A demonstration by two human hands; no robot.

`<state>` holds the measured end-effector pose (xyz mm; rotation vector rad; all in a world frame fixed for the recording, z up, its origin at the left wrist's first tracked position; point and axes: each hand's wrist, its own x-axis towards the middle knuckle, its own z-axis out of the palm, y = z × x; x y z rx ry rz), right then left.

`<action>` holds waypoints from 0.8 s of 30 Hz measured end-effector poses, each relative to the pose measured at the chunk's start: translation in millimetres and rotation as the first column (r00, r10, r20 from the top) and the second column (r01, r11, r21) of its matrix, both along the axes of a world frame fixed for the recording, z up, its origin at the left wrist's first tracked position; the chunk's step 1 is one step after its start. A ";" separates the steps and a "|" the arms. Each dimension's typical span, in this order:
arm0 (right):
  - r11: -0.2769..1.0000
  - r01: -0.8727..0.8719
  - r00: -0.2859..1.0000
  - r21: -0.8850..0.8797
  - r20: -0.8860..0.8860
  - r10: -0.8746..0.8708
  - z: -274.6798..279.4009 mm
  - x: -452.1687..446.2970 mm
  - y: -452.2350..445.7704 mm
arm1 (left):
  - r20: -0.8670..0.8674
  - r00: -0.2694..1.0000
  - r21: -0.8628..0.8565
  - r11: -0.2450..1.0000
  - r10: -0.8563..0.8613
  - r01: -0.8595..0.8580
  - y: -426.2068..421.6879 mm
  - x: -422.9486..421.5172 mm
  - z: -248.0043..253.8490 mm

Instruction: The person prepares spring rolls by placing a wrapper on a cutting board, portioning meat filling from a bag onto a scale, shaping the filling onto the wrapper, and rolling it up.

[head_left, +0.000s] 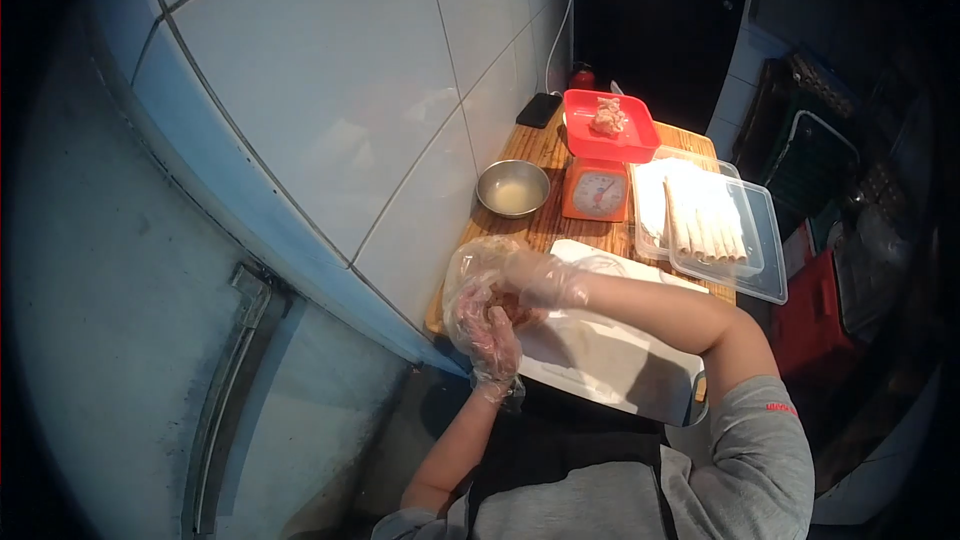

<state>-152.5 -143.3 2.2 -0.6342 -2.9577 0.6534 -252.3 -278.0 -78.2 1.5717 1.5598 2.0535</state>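
My left hand (490, 340), in a clear plastic glove, is closed around the near side of a clear plastic bag (470, 265) with reddish-brown filling (508, 306) in it. Across the bag's mouth reaches my right hand (535, 278), also gloved; its fingers are blurred and partly hidden at the filling. Beside the hands lies a white cutting board (620, 360). An orange scale (598, 192) carries a red tray (635, 140) with a small pale lump of food (608, 117). A metal bowl (513, 188) with pale liquid stands left of the scale.
At the right of the wooden table (560, 230), a clear plastic container (745, 230) holds several pale rolls (700, 225). A black phone (539, 110) with a cable lies by the tiled wall (310, 70). A red crate (810, 315) stands beyond the table's right side.
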 end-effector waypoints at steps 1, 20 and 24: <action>0.996 0.032 0.996 0.089 0.084 -0.040 13.8 -3.5 -14.8 | 0.019 1.000 0.004 1.000 -0.013 0.013 -0.5 0.9 3.0; 0.993 -0.073 0.972 0.094 0.228 0.050 19.0 -9.5 -7.1 | 0.002 1.000 0.017 1.000 0.017 -0.017 0.6 0.5 -3.4; 0.935 0.140 0.985 -0.325 -0.046 -0.164 110.2 31.9 3.5 | -0.172 0.980 0.026 0.995 0.096 -0.093 -1.1 -3.0 3.2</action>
